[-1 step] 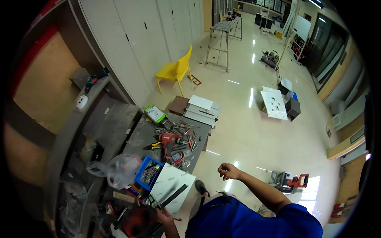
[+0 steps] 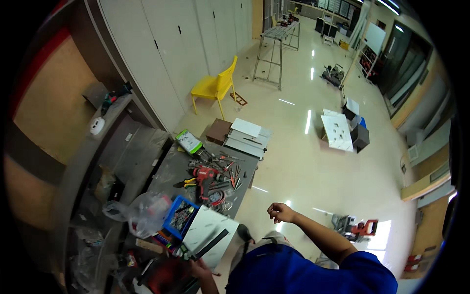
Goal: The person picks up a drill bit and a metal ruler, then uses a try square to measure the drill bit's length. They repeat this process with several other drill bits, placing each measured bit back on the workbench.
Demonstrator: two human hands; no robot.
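- Right hand: raised out over the shiny floor, off the bench edge. Fingers curled loosely inward, not a tight fist; nothing seen in it. Bare forearm runs back to a blue sleeve at the lower edge.
- Left hand: low at the near end of the workbench, partly cut off by the blue shirt. It sits at the base of a long dark flat bar; how far the fingers close, and whether they actually grip the bar, cannot be told at this size.
- The dark bar lies slanted across a white panel that rests on the near end of the bench.
- Just beside the panel, to its left: a blue bin holding small mixed parts, too small to name.
- Left of the bin: a crumpled clear plastic bag.
- Farther along the bench: a red power drill lying among loose hand tools, with yellow-handled pliers next to it.
- Far end of the bench: a green and white packet.
- On the floor past the bench: a stack of white boards beside a brown box.
- Beyond, near the white cabinets: a yellow chair; farther off, a metal trestle table.
- Floor to the right of the right arm: a red and grey power tool.
- Mid floor, well apart: a white panel with holes.
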